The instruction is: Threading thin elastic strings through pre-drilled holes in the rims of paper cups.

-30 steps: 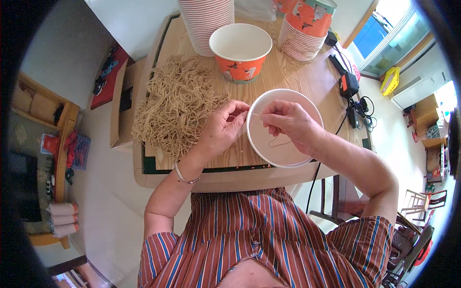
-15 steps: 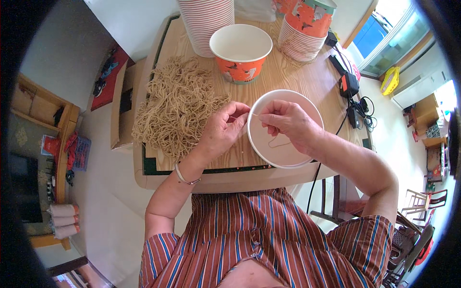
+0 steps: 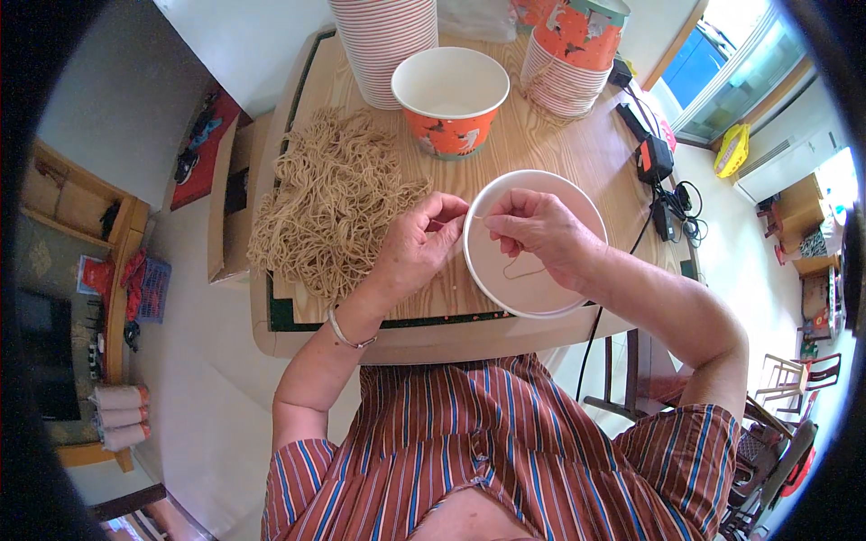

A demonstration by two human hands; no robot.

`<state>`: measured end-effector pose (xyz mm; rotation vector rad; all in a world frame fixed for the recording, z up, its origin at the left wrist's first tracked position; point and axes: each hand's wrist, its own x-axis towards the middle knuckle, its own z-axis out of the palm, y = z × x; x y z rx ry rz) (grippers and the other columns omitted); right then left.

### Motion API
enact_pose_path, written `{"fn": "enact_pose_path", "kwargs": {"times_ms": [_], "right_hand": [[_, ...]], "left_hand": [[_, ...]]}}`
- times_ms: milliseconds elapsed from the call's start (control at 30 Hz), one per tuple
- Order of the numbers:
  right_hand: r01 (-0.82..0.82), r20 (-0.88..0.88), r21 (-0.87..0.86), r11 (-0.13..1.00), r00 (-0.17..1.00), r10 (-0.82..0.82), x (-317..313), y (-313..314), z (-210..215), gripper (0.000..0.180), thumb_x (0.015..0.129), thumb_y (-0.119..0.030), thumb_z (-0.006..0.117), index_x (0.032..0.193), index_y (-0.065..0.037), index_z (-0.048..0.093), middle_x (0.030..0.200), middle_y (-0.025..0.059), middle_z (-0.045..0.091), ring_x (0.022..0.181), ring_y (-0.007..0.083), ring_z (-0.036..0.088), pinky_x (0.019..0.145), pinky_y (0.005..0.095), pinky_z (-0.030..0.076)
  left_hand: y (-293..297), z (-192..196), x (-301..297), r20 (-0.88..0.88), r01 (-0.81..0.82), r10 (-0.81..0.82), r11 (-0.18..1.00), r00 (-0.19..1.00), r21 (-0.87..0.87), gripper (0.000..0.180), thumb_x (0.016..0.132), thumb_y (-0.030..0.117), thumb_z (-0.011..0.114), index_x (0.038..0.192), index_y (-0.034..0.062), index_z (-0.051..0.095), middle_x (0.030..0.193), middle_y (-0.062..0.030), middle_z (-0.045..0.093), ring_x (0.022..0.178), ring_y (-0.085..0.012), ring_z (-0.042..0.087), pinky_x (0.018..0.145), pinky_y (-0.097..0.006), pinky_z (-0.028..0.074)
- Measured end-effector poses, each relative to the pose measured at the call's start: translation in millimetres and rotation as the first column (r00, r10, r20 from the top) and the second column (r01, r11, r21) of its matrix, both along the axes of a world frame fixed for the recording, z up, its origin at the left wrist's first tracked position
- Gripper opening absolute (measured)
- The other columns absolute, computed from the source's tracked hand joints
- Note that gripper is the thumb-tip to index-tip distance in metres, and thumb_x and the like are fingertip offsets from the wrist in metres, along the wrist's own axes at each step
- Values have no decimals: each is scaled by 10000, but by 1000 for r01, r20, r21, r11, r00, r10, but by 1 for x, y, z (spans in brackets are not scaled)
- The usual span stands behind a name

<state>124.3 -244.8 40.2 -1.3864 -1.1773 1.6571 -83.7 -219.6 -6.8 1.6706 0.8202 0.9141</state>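
My right hand (image 3: pixel 548 236) is above the mouth of a white-rimmed paper bucket (image 3: pixel 559 293), thumb and forefinger pinched on a thin tan cord (image 3: pixel 480 217). A loop of cord also shows below this hand, against the bucket's pale inside. At the bucket's left rim is my left hand (image 3: pixel 419 242), its thumb and fingers drawn together; what lies between them is hidden. Just left of it spreads a big tangled heap of the same tan cord (image 3: pixel 338 203). Beyond both hands an orange patterned paper bucket (image 3: pixel 451 131) stands upright.
A tall stack of paper buckets (image 3: pixel 386 54) rises at the back left of the wooden table (image 3: pixel 442 293). Upturned orange buckets (image 3: pixel 577 41) are stacked at the back right, with cord around them. Black cables and adapters (image 3: pixel 656 160) lie along the right edge. A cardboard box (image 3: pixel 230 216) stands left.
Both hands keep almost the same place and grip. The whole view has shifted very slightly; the cord between the hands looks a little different near the rim.
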Motion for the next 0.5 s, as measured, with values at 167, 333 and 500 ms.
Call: {"fn": "enact_pose_path", "kwargs": {"times_ms": [167, 333, 500], "right_hand": [[6, -10, -4, 1000, 1000, -6, -2, 0, 0, 129, 925, -158, 671, 952, -33, 649, 800, 3, 610, 693, 84, 560, 641, 234, 470], [-7, 22, 4, 1000, 1000, 7, -6, 2, 3, 132, 924, -160, 671, 949, -31, 653, 798, 2, 609, 691, 84, 559, 637, 233, 465], [1, 25, 32, 999, 1000, -2, -8, 4, -1, 130, 899, -140, 675, 944, -19, 666, 775, 12, 618, 665, 92, 566, 587, 242, 469]], "left_hand": [[0, 0, 1, 9, -23, 23, 1000, 1000, -4, 177, 960, 97, 603, 1111, 5, 616, 989, -74, 690, 879, -132, 648, 800, -291, 535], [-2, 1, 2, 27, -47, 47, 999, 999, -25, 151, 945, 87, 630, 1074, 8, 626, 935, -55, 688, 832, -109, 638, 762, -273, 534], [-4, 5, 5, -43, -116, 119, 991, 992, 68, 95, 924, 92, 664, 980, 17, 644, 863, -41, 687, 786, -94, 637, 730, -265, 527]]}}
